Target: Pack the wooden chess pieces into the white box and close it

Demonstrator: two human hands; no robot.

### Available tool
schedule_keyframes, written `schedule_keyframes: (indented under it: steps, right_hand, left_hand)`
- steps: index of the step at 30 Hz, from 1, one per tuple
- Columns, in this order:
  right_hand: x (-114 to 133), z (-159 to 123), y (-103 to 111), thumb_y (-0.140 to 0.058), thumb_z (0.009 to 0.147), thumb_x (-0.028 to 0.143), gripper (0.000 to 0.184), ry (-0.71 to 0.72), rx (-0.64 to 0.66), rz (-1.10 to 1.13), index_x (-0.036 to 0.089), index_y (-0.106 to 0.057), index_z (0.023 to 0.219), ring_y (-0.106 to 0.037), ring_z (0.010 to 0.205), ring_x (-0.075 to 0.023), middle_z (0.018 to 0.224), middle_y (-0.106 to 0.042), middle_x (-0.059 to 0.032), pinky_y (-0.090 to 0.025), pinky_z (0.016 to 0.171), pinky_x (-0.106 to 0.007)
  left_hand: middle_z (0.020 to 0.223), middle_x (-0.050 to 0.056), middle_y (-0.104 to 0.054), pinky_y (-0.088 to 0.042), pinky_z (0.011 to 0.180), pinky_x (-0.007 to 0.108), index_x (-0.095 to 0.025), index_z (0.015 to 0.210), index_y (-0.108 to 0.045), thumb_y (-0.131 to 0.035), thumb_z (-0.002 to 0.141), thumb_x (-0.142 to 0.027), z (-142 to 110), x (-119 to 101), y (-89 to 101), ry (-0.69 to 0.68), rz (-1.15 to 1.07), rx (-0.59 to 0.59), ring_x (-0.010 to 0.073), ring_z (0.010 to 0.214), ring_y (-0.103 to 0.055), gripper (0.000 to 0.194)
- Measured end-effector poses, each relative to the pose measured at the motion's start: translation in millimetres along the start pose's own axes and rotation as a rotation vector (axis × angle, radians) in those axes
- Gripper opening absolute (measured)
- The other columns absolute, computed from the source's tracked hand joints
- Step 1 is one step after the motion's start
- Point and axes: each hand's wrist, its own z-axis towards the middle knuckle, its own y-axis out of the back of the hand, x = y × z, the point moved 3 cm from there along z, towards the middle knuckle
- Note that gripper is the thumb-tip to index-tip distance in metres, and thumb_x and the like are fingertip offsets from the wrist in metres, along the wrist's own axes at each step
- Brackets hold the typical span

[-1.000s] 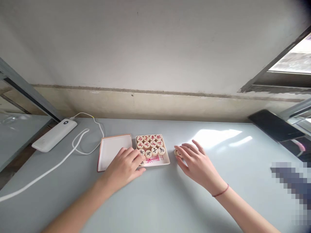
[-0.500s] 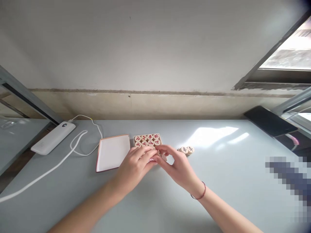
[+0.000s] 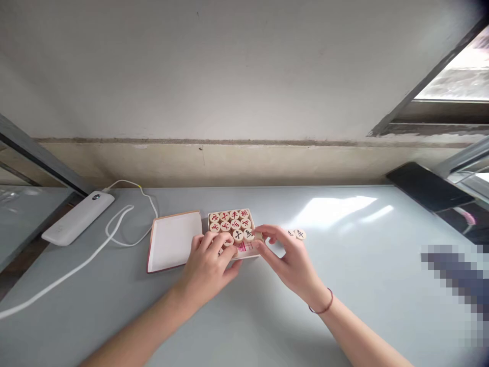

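My right hand [image 3: 292, 260] has drawn back from my left since a moment ago, fingers loosely spread, the forefinger at the front right corner of the shallow box [image 3: 244, 248]; it seems to hold nothing, though I can't be sure. My left hand [image 3: 206, 270] is curled over the front of the xiangqi pieces [image 3: 229, 224], and I can't tell whether it grips one. The pieces lie flat in rows at the back of the box, whose long axis, if any, runs away from me. The white lid [image 3: 173, 242] lies just left; two loose pieces [image 3: 300, 234] lie right.
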Motion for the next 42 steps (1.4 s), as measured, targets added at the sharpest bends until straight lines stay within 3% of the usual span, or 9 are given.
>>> schedule_keyframes:
  steps: [15,19,23,31,37,42]
  right_hand:
    - [-1.6,-2.0,-5.9,-0.056,0.089,0.029,0.013,0.027,0.067,-0.028,0.025,-0.060,0.101,-0.059,0.074,-0.0129,0.092,-0.069,0.0004,-0.049,0.068,-0.026]
    - [-1.6,-5.1,-8.8,-0.057,0.089,0.025,0.017,0.105,0.032,-0.066,0.024,-0.057,0.106,-0.060,0.074,-0.0139,0.096,-0.068,-0.0027,-0.051,0.066,-0.027]
    - [3.2,-9.6,-19.4,-0.047,0.093,0.016,0.019,0.203,0.063,-0.039,0.023,-0.058,0.105,-0.063,0.089,-0.0155,0.113,-0.062,-0.0077,-0.053,0.075,-0.028]
    - [15.1,-13.4,-44.3,-0.047,0.094,0.016,0.022,0.371,0.140,-0.286,0.021,-0.058,0.112,-0.059,0.091,-0.0187,0.106,-0.066,-0.0070,-0.047,0.074,-0.034]
    - [13.4,-17.5,-48.1,-0.052,0.091,0.021,0.014,0.364,0.128,-0.330,0.019,-0.060,0.103,-0.055,0.093,-0.0198,0.106,-0.065,-0.0075,-0.044,0.077,-0.033]
    - [13.1,-18.6,-47.6,-0.052,0.090,0.020,0.020,0.367,0.102,-0.349,0.021,-0.062,0.107,-0.054,0.094,-0.0202,0.105,-0.064,-0.0073,-0.043,0.078,-0.034]
  left_hand:
    - [0.094,0.002,-0.063,-0.033,0.071,0.036,-0.024,0.098,-0.065,-0.070,0.079,-0.030,-4.9,-3.0,10.3,-0.011,0.146,0.189,0.0213,0.085,-0.051,0.021]
    - [0.095,0.001,-0.062,-0.033,0.073,0.036,-0.025,0.102,-0.062,-0.071,0.078,-0.027,-3.0,1.5,15.1,-0.033,0.149,0.230,0.0212,0.087,-0.052,0.025]
    - [0.093,0.002,-0.062,-0.033,0.071,0.035,-0.021,0.096,-0.060,-0.071,0.078,-0.027,1.2,11.5,23.7,-0.017,0.163,0.246,0.0217,0.086,-0.053,0.022]
    - [0.081,-0.002,-0.061,-0.032,0.072,0.033,-0.021,0.087,-0.060,-0.067,0.083,-0.022,0.1,25.9,25.7,0.058,0.058,0.384,0.0182,0.080,-0.056,0.009]
    - [0.082,-0.002,-0.062,-0.032,0.074,0.033,-0.021,0.086,-0.060,-0.066,0.083,-0.021,-0.2,24.5,25.8,0.076,0.059,0.393,0.0181,0.081,-0.056,0.006]
    - [0.085,-0.002,-0.062,-0.033,0.074,0.033,-0.022,0.091,-0.060,-0.066,0.084,-0.023,1.3,21.3,25.4,0.034,0.055,0.352,0.0179,0.082,-0.056,0.010]
